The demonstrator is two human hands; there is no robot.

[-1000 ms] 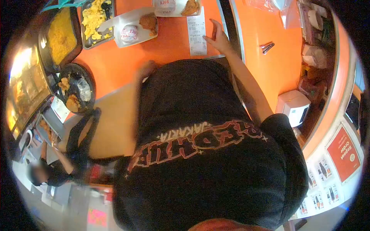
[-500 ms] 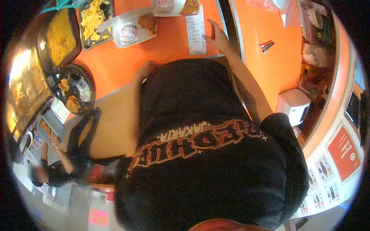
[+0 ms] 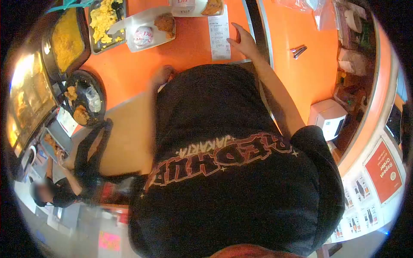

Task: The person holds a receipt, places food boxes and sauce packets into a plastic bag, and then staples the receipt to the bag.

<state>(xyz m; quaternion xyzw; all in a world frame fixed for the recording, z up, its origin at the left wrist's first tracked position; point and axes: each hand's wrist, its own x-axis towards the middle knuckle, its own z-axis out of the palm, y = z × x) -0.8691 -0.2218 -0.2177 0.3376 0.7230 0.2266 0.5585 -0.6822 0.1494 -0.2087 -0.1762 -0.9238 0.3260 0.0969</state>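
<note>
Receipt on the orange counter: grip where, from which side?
Probably pinch the receipt by its long right edge, coming from the right. It lies flat with that edge uncovered and the right hand beside it; the far end meets a food box, so looks harder to pinch.

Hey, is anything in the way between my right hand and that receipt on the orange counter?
Nothing visible stands between your right hand and the receipt: the hand is right by its side edge, though I can't tell if they touch. The nearest food box is at the receipt's far end, out of that path.
</note>
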